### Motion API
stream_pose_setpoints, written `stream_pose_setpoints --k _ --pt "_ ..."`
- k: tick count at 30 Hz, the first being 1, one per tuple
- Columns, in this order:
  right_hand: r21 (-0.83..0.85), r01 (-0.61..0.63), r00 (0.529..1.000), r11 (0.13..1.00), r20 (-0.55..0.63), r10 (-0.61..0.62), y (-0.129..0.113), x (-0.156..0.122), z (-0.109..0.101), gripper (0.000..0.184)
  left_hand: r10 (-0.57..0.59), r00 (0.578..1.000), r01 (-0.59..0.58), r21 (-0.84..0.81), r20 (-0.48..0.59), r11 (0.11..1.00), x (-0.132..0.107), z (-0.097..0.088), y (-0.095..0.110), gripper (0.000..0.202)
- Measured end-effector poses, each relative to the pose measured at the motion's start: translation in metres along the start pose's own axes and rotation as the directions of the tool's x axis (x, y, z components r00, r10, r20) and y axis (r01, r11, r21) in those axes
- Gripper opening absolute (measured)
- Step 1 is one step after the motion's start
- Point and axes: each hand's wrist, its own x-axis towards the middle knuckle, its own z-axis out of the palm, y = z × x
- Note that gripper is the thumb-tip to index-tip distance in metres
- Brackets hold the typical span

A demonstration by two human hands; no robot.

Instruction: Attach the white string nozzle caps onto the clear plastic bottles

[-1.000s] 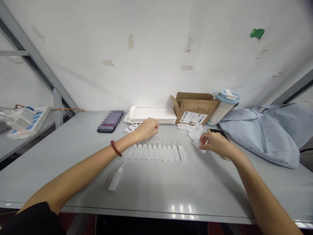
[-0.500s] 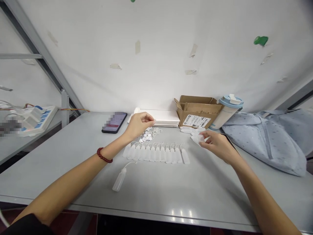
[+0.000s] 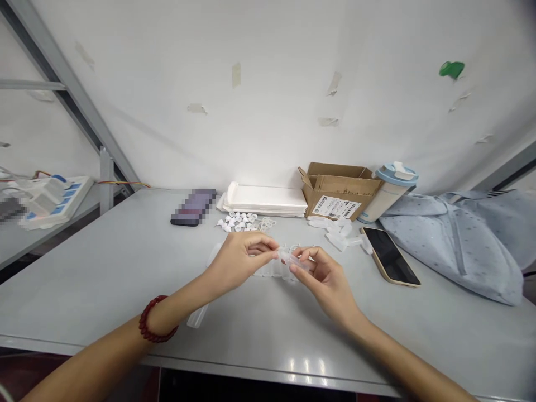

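My right hand (image 3: pixel 329 282) grips a small translucent plastic bottle (image 3: pixel 295 261), tilted, its neck pointing left. My left hand (image 3: pixel 240 259) is pinched at the neck end of that bottle; what lies between its fingertips is too small to make out. Behind and below the hands is a row of similar bottles (image 3: pixel 272 271), partly hidden. One separate bottle (image 3: pixel 196 316) lies by my left wrist, its upper part covered. Small white caps (image 3: pixel 238 220) and a heap of thin white tubes or cords (image 3: pixel 267 224) lie beyond my left hand.
Loose translucent bottles (image 3: pixel 338 233) lie at right, beside a phone (image 3: pixel 391 255). A second phone (image 3: pixel 193 207) is at left. White trays (image 3: pixel 266 195), a cardboard box (image 3: pixel 341 192), a tumbler (image 3: pixel 389 190) and a pale blue bag (image 3: pixel 448 245) line the back and right.
My right hand has come left from the loose bottles with one bottle. My left hand has moved toward me and right, and both hands now meet at the bottle over the row.
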Motion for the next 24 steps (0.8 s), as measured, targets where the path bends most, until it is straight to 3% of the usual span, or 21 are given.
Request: stream_pose_setpoints --k 10,19,24 --pt "-0.04 0.072 0.997 0.997 0.043 -0.07 -0.001 -0.003 -0.004 0.018 0.094 0.996 -0.094 0.023 0.0 0.995 -0.007 0.006 -0.003 0.007" --pt "-0.169 0.111 0.992 0.979 0.084 -0.098 0.004 -0.004 -0.005 0.019 0.135 0.989 -0.138 0.034 0.064 0.99 -0.01 0.011 -0.002 0.011" --pt "-0.306 0.15 0.987 0.94 0.096 -0.126 0.008 -0.005 -0.007 0.025 0.182 0.982 -0.184 0.027 0.048 0.983 -0.012 0.013 -0.003 0.011"
